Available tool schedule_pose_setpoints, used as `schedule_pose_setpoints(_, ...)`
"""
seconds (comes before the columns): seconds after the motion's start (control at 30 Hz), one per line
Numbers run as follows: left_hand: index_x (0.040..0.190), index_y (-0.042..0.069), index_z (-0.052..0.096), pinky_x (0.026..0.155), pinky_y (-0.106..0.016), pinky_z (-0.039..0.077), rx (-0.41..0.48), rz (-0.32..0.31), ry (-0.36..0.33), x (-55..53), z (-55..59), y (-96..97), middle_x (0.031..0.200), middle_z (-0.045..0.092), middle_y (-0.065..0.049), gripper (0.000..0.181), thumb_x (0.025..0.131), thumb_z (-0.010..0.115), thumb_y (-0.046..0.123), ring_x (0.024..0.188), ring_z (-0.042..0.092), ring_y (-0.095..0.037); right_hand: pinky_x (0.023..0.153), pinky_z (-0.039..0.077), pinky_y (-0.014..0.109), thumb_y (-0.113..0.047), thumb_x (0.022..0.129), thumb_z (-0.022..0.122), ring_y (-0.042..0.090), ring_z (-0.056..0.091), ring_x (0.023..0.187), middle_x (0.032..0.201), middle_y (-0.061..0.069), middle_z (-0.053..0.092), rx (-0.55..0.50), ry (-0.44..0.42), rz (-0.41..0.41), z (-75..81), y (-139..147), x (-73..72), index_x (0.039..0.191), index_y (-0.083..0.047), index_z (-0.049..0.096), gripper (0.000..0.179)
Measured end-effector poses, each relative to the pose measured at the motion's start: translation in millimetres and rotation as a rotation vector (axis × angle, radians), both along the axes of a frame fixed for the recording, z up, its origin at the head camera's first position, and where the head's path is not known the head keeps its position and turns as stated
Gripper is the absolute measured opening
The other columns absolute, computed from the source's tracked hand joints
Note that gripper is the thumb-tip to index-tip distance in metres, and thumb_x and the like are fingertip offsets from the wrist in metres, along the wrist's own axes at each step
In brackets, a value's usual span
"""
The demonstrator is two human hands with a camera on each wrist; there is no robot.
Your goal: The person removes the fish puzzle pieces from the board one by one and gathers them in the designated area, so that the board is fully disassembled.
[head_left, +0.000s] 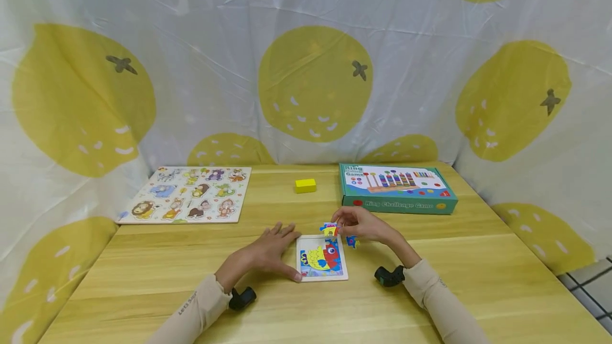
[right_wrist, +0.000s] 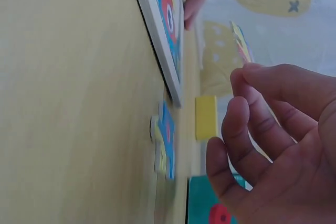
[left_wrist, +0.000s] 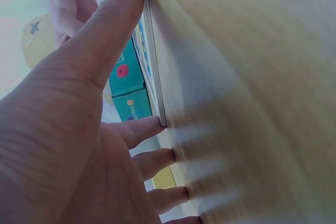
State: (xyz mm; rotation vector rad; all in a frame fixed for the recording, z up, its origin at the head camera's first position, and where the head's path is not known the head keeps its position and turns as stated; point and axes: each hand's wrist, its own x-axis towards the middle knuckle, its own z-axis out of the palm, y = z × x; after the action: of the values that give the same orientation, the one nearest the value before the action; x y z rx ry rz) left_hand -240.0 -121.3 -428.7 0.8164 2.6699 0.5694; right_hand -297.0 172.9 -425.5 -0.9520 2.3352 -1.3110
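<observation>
A small jigsaw puzzle board with a fish picture lies on the table, its upper part bare. At its left side rests my left hand, fingers spread and nearly straight; the thumb touches the near corner and the index finger the far corner. My right hand pinches a puzzle piece between thumb and index finger, above the board's far edge. In the right wrist view that piece is tilted and seen nearly edge-on. Another puzzle piece lies on the table just right of the board, below the right hand.
An animal puzzle board lies at the back left. A yellow block sits at the back middle. The green Ring Challenge Game box is at the back right. A lemon-print curtain hangs behind the wooden table.
</observation>
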Motion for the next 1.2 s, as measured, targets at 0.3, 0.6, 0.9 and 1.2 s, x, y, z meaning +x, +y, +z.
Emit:
schedule_pose_setpoints(0.3,0.148,0.011,0.035,0.115,-0.059,0.01,0.012,-0.004,-0.012,-0.4,0.5,0.3,0.158,0.02,-0.016,0.1,0.071,0.074,0.062,0.144,0.009,-0.043,0.071,0.05,0.028,-0.01,0.092,0.063,0.028,0.061,0.081,0.091,0.014,0.063,-0.016,-0.049,-0.053,-4.5,34.8,-0.2,0.114,-0.003,0.059,0.023)
schedule_pose_setpoints(0.6,0.148,0.011,0.034,0.115,-0.059,0.009,0.003,-0.003,-0.012,-1.0,0.1,0.0,0.158,0.02,-0.015,0.101,0.071,0.074,0.062,0.145,0.009,-0.043,0.067,0.05,0.028,-0.012,0.094,0.061,0.023,0.06,0.078,0.09,0.019,0.063,0.007,-0.084,-0.064,-6.3,66.6,1.4,0.115,0.001,0.058,0.024)
schedule_pose_setpoints(0.9,0.149,0.011,0.034,0.116,-0.058,0.008,0.008,0.001,-0.02,-0.1,-0.9,0.4,0.158,0.019,-0.014,0.102,0.071,0.074,0.063,0.145,0.008,-0.041,0.061,0.049,0.025,-0.013,0.094,0.061,0.015,0.057,0.072,0.091,0.018,0.065,0.034,-0.151,-0.032,-8.1,89.6,-1.7,0.115,0.002,0.057,0.026)
schedule_pose_setpoints(1.2,0.149,0.011,0.034,0.116,-0.058,0.008,0.0,0.0,-0.022,0.3,0.3,-0.9,0.158,0.019,-0.014,0.102,0.071,0.074,0.062,0.145,0.007,-0.041,0.055,0.043,0.022,-0.008,0.095,0.058,0.011,0.05,0.065,0.091,0.02,0.064,0.048,-0.208,0.015,-8.1,105.1,-1.2,0.114,0.006,0.057,0.025)
